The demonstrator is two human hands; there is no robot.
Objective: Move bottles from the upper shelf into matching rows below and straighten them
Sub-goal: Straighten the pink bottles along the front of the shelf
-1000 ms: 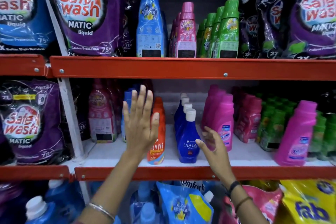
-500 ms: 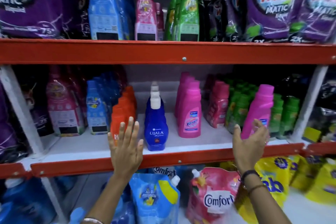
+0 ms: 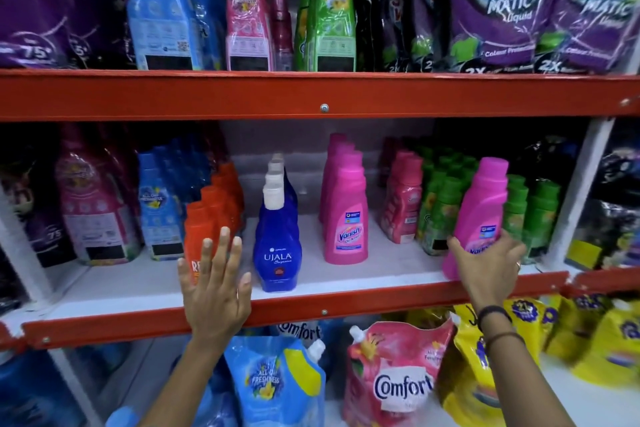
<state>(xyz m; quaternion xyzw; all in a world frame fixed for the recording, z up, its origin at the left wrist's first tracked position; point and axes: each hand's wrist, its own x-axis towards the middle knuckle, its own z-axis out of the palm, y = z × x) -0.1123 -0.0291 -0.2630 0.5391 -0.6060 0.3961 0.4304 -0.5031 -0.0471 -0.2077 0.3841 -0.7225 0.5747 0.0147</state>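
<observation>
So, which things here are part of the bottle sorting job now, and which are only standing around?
Part of the job:
- right hand gripping the stray pink Vanish bottle
- Vanish row where it matches
- left hand, open, before the orange bottles

Only standing around:
- Ujala bottles
- Comfort pouch
- yellow pouches
- Safewash pouches

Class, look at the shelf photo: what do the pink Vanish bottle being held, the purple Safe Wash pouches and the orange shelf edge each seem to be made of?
Pink Vanish bottle under the right hand: likely rigid opaque plastic, smooth with a soft sheen.
Purple Safe Wash pouches: apparently flexible plastic film, glossy, creased, with bright glare.
Orange shelf edge: probably painted metal, flat, fixed by a visible screw.
</observation>
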